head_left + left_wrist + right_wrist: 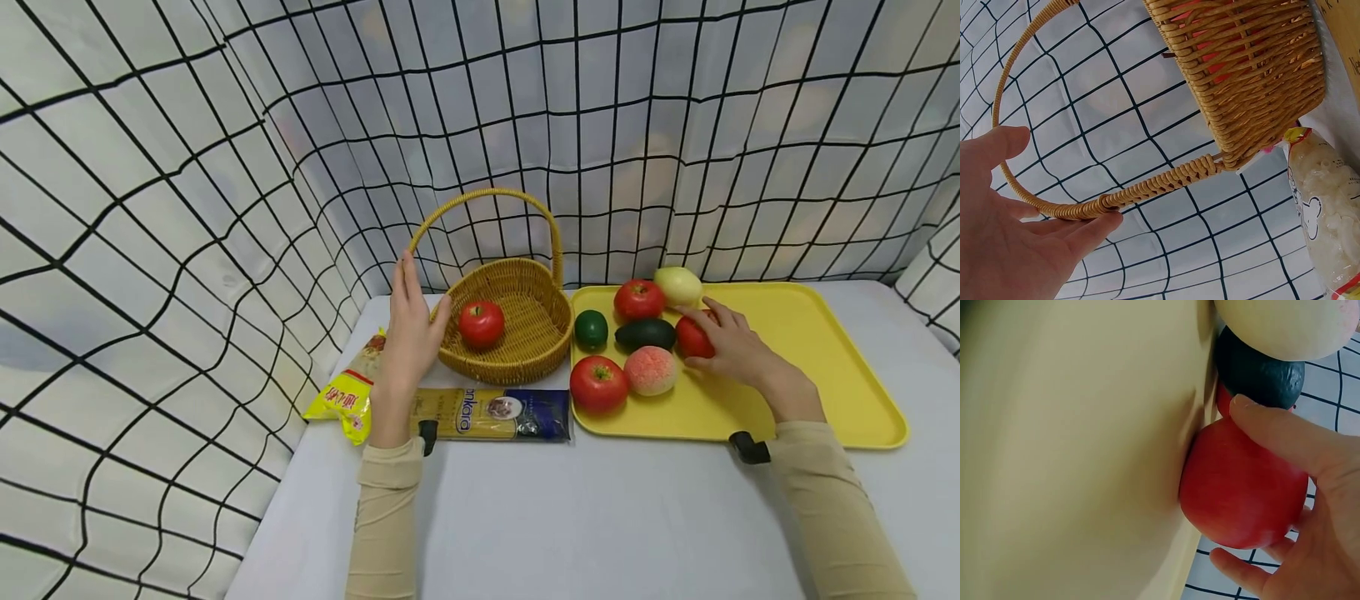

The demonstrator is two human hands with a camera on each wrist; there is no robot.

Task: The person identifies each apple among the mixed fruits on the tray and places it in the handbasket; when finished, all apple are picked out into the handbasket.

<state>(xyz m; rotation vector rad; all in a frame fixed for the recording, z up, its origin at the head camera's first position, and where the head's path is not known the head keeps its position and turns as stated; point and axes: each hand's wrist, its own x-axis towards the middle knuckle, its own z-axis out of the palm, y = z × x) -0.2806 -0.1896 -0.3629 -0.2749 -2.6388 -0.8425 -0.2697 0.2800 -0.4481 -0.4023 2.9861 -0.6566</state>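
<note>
Right hand [731, 350] fingers curl around 1 red apple [1241, 487] (on tray [825, 333]); left hand [411, 333] open.

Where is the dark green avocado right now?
In the head view, the avocado lies on the yellow tray, between the lime and the red fruit under the right hand.

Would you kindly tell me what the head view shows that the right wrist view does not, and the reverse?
Only the head view shows the left hand resting against the wicker basket, which holds one tomato, plus the pasta packet and the whole yellow tray. Only the right wrist view shows, close up, the thumb and curled fingers around the fruit. Both show the right hand gripping a red fruit on the tray, beside the dark avocado.
</note>
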